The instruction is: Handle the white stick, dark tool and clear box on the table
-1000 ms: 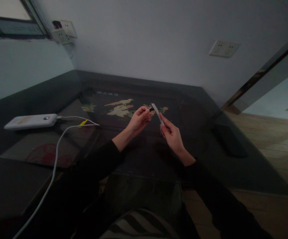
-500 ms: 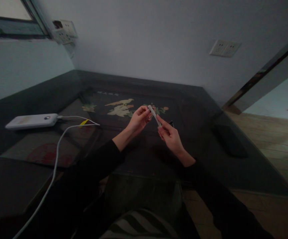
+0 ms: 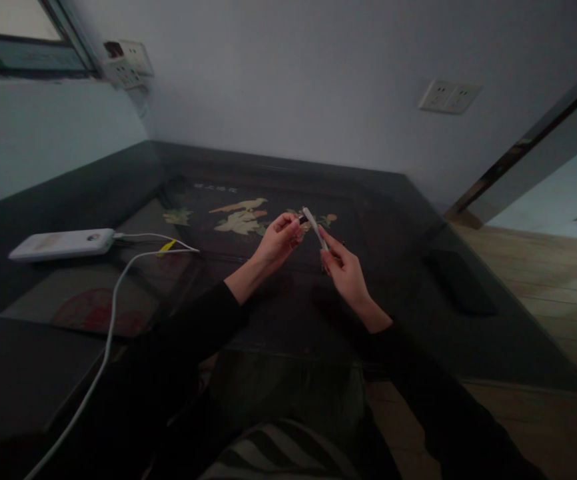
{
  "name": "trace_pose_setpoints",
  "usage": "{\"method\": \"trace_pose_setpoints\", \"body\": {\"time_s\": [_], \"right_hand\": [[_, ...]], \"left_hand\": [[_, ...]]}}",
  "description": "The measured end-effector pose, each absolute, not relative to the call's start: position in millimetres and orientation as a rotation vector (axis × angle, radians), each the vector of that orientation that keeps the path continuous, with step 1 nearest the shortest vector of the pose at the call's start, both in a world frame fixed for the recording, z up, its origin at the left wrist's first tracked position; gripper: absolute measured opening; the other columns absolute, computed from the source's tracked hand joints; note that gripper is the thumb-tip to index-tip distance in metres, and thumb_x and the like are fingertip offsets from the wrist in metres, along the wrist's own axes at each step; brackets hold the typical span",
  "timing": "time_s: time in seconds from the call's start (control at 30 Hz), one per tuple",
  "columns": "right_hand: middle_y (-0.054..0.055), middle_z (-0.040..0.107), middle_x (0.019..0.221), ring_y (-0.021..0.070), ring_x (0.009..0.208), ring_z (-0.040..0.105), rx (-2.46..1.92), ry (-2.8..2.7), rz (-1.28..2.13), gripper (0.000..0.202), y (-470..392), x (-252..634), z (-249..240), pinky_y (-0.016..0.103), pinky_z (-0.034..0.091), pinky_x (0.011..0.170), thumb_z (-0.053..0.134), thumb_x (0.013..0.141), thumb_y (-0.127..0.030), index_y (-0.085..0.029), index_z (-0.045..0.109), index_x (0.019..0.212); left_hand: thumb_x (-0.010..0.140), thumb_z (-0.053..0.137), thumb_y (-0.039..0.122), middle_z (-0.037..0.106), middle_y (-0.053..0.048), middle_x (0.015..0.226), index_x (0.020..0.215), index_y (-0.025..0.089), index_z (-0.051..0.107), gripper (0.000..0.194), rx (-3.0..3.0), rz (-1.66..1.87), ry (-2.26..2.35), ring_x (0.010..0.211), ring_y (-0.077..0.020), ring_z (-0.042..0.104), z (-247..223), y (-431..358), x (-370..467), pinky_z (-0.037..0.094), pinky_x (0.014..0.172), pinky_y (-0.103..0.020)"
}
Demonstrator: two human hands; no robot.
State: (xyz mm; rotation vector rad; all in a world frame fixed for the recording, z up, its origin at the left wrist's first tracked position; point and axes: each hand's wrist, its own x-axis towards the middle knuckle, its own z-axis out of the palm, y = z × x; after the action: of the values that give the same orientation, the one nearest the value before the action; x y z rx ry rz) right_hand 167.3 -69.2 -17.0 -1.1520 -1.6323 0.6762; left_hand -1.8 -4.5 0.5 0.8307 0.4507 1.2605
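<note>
My right hand (image 3: 346, 275) is closed around the lower part of a slim, whitish, stick-shaped object (image 3: 313, 223), which slants up to the left. Its exact kind is not clear. Between the thumb and fingertips of my left hand (image 3: 279, 241) is a small dark piece (image 3: 303, 219), close beside the upper end of the whitish object. Whether the two parts touch I cannot tell. Both hands are above the dark table (image 3: 278, 307), over its inlaid picture of a bird and flowers (image 3: 241, 217).
On the left lies a white power bank (image 3: 61, 245) with a white cable (image 3: 114, 300) that runs toward the front edge. A yellow tag (image 3: 166, 247) is on the cable. A dark flat object (image 3: 461, 283) rests at the right. Wall sockets (image 3: 449, 97) are behind.
The whitish object has shifted slightly right with my right hand, its upper end now apart from my left fingertips. The dark piece in my left fingers has come into sight.
</note>
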Motion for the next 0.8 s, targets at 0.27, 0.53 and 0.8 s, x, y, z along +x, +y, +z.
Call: {"method": "trace_pose_setpoints", "body": {"time_s": [0.27, 0.53, 0.8], "right_hand": [[0.010, 0.075, 0.114, 0.0132, 0.062, 0.053, -1.153, -1.614, 0.655, 0.049, -68.4, 168.8, -18.1, 0.026, 0.045, 0.051, 0.054, 0.099, -0.030, -0.026, 0.058, 0.148], [0.007, 0.074, 0.099, 0.0131, 0.058, 0.050, -1.147, -1.662, 0.679, 0.050, -71.3, 166.7, -19.3, 0.025, 0.042, 0.049, 0.053, 0.099, -0.036, -0.028, 0.057, 0.148], [0.000, 0.060, 0.071, 0.0105, 0.051, 0.039, -1.084, -1.671, 0.791, 0.050, -76.1, 162.4, -18.5, 0.024, 0.035, 0.046, 0.053, 0.098, -0.036, -0.025, 0.058, 0.147]], "left_hand": [[0.071, 0.090, 0.031, 0.055, 0.007, 0.064, 0.076, 0.019, 0.056, 0.036, 0.840, 1.253, 0.448, 0.059, -0.0048, 0.053, 1.9, -6.7, -1.7, 0.046, 0.061, -0.017], [0.069, 0.091, 0.031, 0.055, 0.007, 0.065, 0.077, 0.020, 0.057, 0.037, 0.823, 1.256, 0.445, 0.059, -0.0048, 0.051, -0.7, -4.6, -1.3, 0.043, 0.059, -0.017], [0.066, 0.092, 0.026, 0.069, 0.003, 0.086, 0.074, 0.018, 0.056, 0.037, 0.782, 1.284, 0.430, 0.061, -0.0044, 0.051, 0.2, -4.0, 0.5, 0.041, 0.058, -0.018]]}}
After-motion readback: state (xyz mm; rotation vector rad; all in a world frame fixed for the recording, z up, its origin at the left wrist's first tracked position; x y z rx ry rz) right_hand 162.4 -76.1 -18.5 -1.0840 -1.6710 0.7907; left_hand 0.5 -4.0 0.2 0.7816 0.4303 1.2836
